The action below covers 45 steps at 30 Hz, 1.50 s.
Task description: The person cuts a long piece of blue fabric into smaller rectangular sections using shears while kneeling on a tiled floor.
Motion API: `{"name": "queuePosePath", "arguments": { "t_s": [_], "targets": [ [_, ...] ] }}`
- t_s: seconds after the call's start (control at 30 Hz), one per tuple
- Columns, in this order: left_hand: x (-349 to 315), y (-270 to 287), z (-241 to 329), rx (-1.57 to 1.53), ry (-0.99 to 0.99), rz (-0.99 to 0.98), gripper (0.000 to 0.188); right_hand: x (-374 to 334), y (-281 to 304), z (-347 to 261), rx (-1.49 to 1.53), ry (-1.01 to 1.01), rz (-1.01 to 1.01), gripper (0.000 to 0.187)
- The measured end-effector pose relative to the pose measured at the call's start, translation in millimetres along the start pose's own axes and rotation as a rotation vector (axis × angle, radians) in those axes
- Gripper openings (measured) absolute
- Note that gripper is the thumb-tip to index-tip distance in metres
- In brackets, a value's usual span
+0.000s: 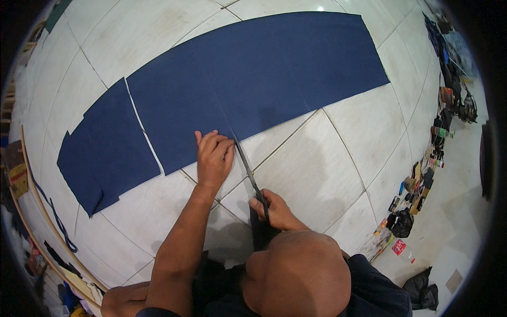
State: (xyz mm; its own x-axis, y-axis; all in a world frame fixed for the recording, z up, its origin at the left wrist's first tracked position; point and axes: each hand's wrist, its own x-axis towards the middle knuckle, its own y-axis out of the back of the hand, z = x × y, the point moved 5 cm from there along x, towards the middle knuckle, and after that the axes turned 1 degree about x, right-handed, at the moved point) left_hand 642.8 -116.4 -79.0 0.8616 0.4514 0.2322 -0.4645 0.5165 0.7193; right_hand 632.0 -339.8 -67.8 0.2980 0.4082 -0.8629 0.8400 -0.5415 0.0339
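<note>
Here we are at the cut: the right hand (275, 211) is clamped on the handles of the scissors (247, 166), out at 5 o'clock from the blade tips, and those tips meet the near edge of the big navy cloth panel (296, 68), spread across 12 o'clock of the view on the tiled floor (322, 153). The left hand (214, 150) lies at 8 o'clock from the tips, fingertips down on the cloth, resting rather than gripping. A smaller navy piece (113, 142) sits at 9 o'clock, a narrow gap between the two. This looks like the start of a cut, where a faint line (218, 104) runs to the edge; the next move calls for steady blades along it and flat cloth. Harder to call: the lower blade, perhaps under the cloth; the right forearm, mostly behind the person's head (301, 274); and the clutter (401, 223) near 4 o'clock, too small to sort.
</note>
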Motion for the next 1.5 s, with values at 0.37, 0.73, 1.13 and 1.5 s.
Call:
{"name": "queuePosePath", "arguments": {
  "t_s": [0.37,0.73,1.13,1.5],
  "targets": [
    [-0.2,0.6,1.3,-0.004,-0.004,0.016,0.011,-1.2,-0.9,-3.6,-0.038,0.030,0.069,0.052],
    [-1.2,0.3,-0.1,-0.010,0.026,-0.044,0.013,6.7,2.0,5.0,-0.007,0.053,0.093,0.052],
    [-0.1,4.4,2.2,-0.028,0.031,-0.029,0.011,21.5,2.6,-15.0,-0.022,0.106,0.083,0.056],
    [-5.3,5.5,5.3,-0.041,0.027,-0.021,0.011,25.0,3.4,-22.4,-0.028,0.185,0.125,0.057]
  ]
}}
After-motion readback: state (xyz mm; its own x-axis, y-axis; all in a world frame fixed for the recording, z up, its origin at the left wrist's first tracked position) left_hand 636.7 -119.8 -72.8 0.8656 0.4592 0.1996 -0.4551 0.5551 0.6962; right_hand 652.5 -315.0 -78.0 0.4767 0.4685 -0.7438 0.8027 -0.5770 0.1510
